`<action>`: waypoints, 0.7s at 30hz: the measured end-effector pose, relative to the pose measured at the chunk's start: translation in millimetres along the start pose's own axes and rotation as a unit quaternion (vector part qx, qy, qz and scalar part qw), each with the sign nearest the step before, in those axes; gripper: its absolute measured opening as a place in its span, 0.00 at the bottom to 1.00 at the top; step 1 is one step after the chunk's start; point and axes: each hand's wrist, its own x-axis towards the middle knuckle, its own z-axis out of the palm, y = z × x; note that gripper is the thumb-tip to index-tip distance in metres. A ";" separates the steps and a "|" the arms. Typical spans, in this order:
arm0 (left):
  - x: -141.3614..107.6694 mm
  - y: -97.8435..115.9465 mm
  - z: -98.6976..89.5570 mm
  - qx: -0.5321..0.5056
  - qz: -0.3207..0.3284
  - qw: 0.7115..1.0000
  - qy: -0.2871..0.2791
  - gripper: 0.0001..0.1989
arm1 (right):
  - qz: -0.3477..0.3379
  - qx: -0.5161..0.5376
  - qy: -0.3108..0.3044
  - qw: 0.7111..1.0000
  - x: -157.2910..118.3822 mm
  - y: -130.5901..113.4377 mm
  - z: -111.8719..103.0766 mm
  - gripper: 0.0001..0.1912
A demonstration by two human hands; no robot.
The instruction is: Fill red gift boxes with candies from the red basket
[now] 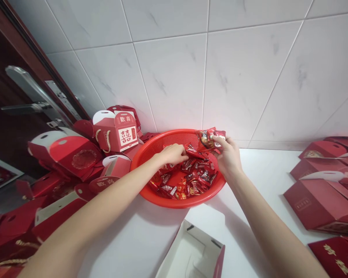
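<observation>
Behind everything rises the tiled wall [174, 85], and below it spreads the white tabletop [272, 173]. Red gift boxes crowd the left side [78, 156], some leaning on one another; the left forearm passes close by, so a careless elbow might topple a few. More boxes stand at the right [316, 197], well apart from the basket. Near the wall sits the red plastic basket [168, 203]; weight pressed on its rim could tip it. In front of it lies an open white-lined box [205, 220], its flap just beside the basket. Of the hands, the right [228, 156] grips shiny red packets [207, 141] above the basket's right rim; slick wrappers and a light pinch could let one slide outside. The left hand [174, 154] reaches in with fingers curled, though whether it grasps anything I cannot tell. Smallest, loose wrapped packets [191, 185] lie heaped in the basket.
</observation>
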 end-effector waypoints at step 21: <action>-132.1 30.9 -32.3 -0.592 0.098 0.795 0.088 0.21 | 0.014 -0.001 -0.186 0.982 -73.3 -60.4 8.0 0.17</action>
